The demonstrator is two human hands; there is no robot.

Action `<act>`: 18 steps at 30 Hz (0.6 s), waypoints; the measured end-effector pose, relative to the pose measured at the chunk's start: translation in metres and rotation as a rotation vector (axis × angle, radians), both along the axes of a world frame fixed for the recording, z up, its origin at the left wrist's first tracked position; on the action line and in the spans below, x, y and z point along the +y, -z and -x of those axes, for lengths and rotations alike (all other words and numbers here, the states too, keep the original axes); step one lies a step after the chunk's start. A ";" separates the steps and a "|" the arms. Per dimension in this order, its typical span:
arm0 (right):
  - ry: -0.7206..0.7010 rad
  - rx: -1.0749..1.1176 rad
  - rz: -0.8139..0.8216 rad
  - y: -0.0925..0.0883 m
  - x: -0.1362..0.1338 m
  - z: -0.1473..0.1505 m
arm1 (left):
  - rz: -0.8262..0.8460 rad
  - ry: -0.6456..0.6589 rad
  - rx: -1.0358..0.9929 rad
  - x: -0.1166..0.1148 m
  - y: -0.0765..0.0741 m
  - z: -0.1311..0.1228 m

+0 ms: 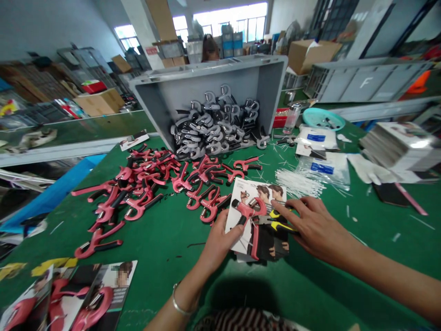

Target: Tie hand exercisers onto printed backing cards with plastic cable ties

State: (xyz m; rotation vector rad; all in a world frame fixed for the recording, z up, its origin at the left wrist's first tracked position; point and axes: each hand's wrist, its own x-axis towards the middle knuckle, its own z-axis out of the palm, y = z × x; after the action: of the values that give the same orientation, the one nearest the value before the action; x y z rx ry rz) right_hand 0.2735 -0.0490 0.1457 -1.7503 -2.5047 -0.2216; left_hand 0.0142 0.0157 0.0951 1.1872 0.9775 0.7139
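My left hand (220, 236) is closed round the lower left edge of a printed card (237, 239), thumb on top, pressing a red and black hand gripper exerciser (250, 212) against it. Further cards (274, 243) lie beneath and beside that one. My right hand (306, 225) grips yellow and black cutting pliers (280, 221), whose jaws point left at the exerciser's middle. A thin white cable tie (248, 239) appears by the exerciser's handles. On the green table (165, 248), more red hand gripper exercisers (141, 174) lie heaped to the left.
A tipped grey crate (268, 92) holds grey hand gripper exercisers (213, 124). To the right lie white cable ties (299, 181), plastic bags (324, 168), a turquoise plate (315, 115) and a card stack (396, 147). Cards with exercisers (79, 299) sit front left. A person (209, 48) is behind the crate.
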 end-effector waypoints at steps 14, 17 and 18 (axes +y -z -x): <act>-0.097 0.205 0.289 0.016 0.017 -0.007 | 0.114 0.037 0.003 -0.004 -0.003 -0.003; -0.137 0.432 0.382 0.018 0.004 0.006 | 0.128 -0.052 -0.078 -0.001 -0.007 -0.006; -0.117 0.496 0.377 0.018 -0.001 0.011 | 0.112 -0.132 -0.119 0.001 -0.009 -0.008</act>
State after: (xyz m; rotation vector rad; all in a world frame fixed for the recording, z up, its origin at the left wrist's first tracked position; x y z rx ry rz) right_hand 0.2629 -0.0501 0.1273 -1.5073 -2.3565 0.6497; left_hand 0.0217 0.0165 0.1037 0.9783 0.9891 0.8142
